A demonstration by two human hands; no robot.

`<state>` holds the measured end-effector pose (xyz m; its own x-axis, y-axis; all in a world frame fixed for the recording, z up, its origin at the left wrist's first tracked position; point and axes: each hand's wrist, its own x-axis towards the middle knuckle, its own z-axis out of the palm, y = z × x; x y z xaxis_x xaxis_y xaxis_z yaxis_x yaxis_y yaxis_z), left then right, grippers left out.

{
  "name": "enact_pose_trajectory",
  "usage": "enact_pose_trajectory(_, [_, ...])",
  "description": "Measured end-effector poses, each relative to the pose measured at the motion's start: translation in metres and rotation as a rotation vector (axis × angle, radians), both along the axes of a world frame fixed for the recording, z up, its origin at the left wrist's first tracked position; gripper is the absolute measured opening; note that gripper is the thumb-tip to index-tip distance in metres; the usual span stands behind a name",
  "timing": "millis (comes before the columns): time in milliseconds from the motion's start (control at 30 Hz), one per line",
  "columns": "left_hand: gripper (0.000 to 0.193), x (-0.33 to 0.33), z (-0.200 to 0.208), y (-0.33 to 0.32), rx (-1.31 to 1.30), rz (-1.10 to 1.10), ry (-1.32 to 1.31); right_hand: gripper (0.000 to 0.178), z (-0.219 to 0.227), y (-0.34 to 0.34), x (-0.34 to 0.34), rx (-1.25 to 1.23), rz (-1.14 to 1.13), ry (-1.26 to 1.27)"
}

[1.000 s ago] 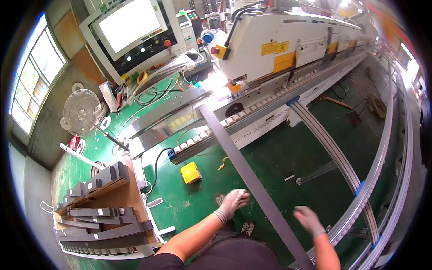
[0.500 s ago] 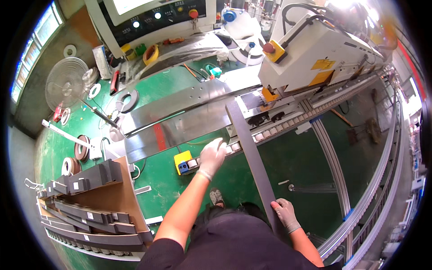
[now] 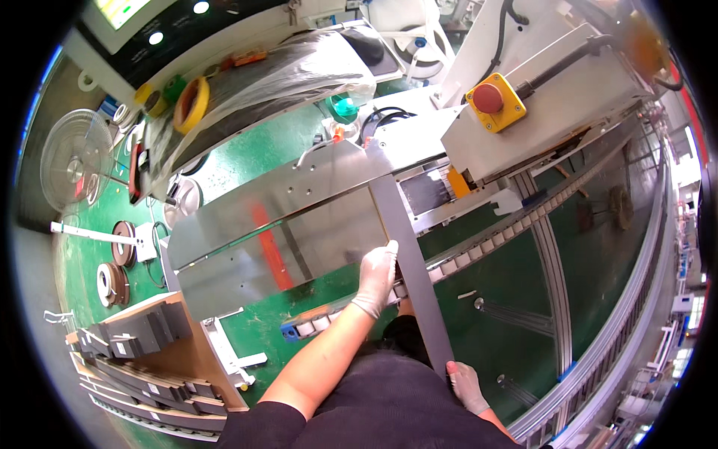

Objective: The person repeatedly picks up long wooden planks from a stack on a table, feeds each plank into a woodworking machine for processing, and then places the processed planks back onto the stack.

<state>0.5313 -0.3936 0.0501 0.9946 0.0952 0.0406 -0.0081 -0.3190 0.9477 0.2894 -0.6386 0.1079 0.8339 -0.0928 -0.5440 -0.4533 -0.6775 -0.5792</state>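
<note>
The long grey board is touched at opposite edges by left hand and right hand; grips cannot be told.

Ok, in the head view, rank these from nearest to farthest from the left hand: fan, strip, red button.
1. Strip: right beside the left hand, on its right.
2. Red button: up and to the right, on the machine.
3. Fan: off at the far left.
</note>
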Motion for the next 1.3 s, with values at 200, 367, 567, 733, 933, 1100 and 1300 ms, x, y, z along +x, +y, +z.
enact_pose_trajectory(200, [0.033, 0.006, 0.012, -0.006, -0.006, -0.034, 0.010, 0.061, 0.010, -0.020, 0.015, -0.068, 0.023, 0.038])
enact_pose_trajectory(367, [0.024, 0.003, 0.023, -0.005, -0.055, -0.070, 0.143, 0.059, 0.016, -0.035, 0.028, -0.080, 0.065, 0.062])
enact_pose_trajectory(567, [0.021, -0.001, 0.012, -0.004, 0.059, -0.125, -0.016, 0.059, 0.013, -0.041, 0.029, 0.025, 0.058, 0.073])
enact_pose_trajectory(733, [0.019, 0.011, 0.013, -0.014, -0.039, -0.137, 0.090, 0.062, 0.018, -0.043, 0.040, 0.001, 0.042, 0.052])
enact_pose_trajectory(933, [0.021, 0.019, 0.007, -0.040, 0.078, -0.106, 0.000, 0.062, 0.019, -0.066, 0.048, -0.038, 0.038, 0.095])
enact_pose_trajectory(1100, [0.031, 0.030, 0.008, -0.067, -0.282, -0.056, 0.404, 0.053, 0.018, -0.096, 0.064, -0.042, 0.124, 0.020])
enact_pose_trajectory(1300, [0.044, 0.049, 0.003, -0.104, -0.599, -0.002, 0.758, 0.050, 0.019, -0.139, 0.088, 0.004, 0.174, 0.000])
